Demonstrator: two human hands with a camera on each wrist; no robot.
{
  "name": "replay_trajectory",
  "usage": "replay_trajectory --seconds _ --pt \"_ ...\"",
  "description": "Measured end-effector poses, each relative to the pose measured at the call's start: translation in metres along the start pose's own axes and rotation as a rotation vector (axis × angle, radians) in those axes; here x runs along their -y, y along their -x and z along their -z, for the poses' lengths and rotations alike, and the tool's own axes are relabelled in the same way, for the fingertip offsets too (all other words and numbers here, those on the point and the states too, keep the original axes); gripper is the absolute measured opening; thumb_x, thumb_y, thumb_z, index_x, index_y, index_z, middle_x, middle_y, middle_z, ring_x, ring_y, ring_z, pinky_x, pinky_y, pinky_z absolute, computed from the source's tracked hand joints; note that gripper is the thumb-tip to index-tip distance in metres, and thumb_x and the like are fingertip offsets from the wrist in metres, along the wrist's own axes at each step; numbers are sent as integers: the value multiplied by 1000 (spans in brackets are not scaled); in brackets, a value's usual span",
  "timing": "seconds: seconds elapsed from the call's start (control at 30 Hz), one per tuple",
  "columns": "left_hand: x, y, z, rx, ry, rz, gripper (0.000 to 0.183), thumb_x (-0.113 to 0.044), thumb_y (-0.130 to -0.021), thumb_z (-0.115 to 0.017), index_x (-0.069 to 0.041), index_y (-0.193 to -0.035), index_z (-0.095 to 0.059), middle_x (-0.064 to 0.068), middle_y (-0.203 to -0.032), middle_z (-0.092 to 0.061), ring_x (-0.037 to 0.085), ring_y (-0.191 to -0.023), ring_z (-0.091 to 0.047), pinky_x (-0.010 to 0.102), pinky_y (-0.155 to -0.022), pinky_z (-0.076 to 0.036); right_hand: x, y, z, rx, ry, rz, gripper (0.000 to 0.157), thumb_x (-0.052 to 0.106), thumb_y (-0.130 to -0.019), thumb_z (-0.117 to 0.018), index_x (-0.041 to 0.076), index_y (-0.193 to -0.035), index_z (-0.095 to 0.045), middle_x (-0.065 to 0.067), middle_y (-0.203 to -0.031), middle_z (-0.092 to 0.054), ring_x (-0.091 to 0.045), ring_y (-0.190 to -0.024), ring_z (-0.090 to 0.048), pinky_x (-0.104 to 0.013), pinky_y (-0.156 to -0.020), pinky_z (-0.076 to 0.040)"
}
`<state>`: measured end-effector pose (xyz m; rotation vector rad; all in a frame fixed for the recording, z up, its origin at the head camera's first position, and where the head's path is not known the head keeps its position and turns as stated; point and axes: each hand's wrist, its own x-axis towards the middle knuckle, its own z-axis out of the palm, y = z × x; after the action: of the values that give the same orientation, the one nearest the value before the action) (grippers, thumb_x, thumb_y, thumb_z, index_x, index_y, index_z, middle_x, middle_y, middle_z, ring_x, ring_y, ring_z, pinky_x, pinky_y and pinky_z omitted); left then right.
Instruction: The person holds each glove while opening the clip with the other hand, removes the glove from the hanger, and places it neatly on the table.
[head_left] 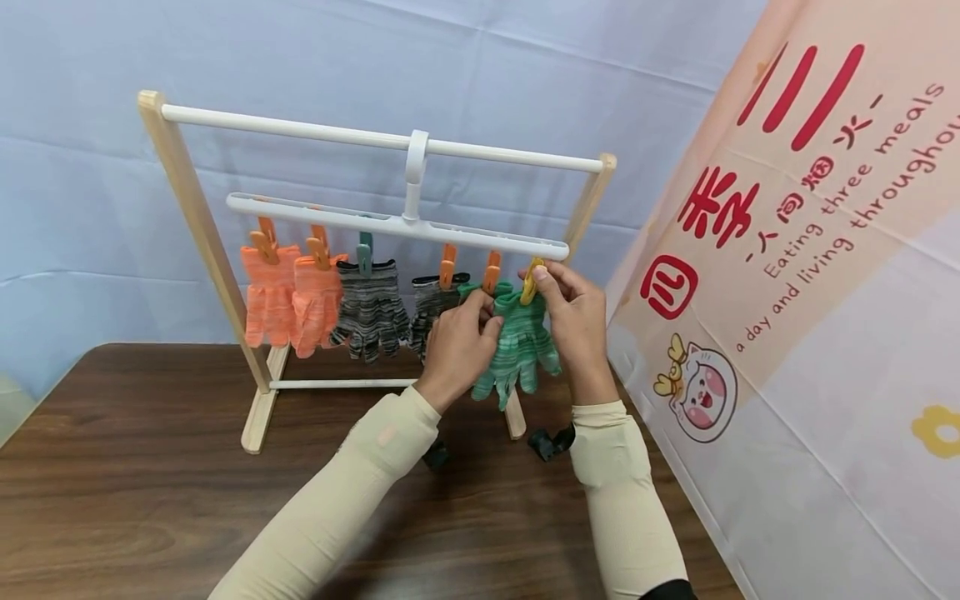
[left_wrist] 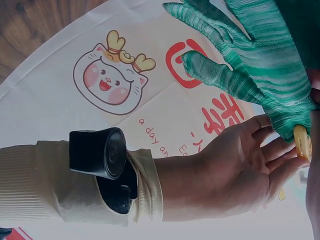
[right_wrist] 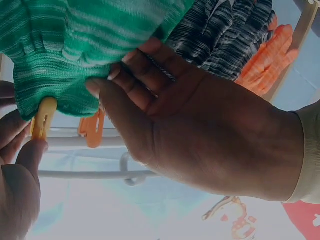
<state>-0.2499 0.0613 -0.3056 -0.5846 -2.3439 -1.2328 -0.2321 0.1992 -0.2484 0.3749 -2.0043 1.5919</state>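
Green glove point(head_left: 521, 342) hangs vertical, fingers-down; left hand point(head_left: 459, 343) pinches cuff point(head_left: 508, 300), right hand point(head_left: 579, 318) yellow clip point(head_left: 531, 285); table point(head_left: 150, 500) below hands, cloth point(head_left: 540, 67) behind.

head: bright, even | left wrist: dimmer, hazy | right wrist: backlit, left hand point(right_wrist: 185, 125) shadowed, pale glare below

Printed sheet point(head_left: 847, 400) from your 2 to 3 o'clock, lettered in English and Chinese
In your head view you can read "Eating three meals" point(head_left: 855, 179) and "a day and living throughou" point(head_left: 817, 265), cut off by the edge; red "三" point(head_left: 790, 90) stands at 2 o'clock, "四季" point(head_left: 670, 287) nearer 3, small "人间烟火" point(head_left: 791, 202) beside them. Your left wrist view shows "a day an", just toward 7 o'clock from centre.
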Motion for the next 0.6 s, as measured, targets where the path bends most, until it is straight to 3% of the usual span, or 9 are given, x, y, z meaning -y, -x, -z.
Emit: replay_trajectory --seconds 0.3,0.4,0.6 --pt "3 5 2 52 -16 46 15 -22 -93 -55 -14 -105 -57 -5 -87 -63 6 -64 -55 27 -59 -45 -1 -2 -2 -70 -13 -3 24 15 -90 -60 -3 -105 -67 -23 -94 -66 -22 -88 -60 -22 -65 -40" --pt "6 8 3 59 -35 64 13 -22 -93 -54 -16 -103 -58 -6 -86 -62 5 -64 -54 27 -59 -45 0 -2 -1 -82 0 -3 24 15 -89 -61 -2 -106 -67 -23 -94 -66 -16 -94 -60 -21 -70 -42" --pt "12 17 9 70 -48 63 9 -22 -92 -55 -18 -100 -58 -8 -84 -61 4 -64 -53 27 -59 -44 1 -2 1 -66 11 0 25 13 -89 -61 -3 -106 -66 -23 -95 -66 -20 -98 -61 -23 -81 -44"
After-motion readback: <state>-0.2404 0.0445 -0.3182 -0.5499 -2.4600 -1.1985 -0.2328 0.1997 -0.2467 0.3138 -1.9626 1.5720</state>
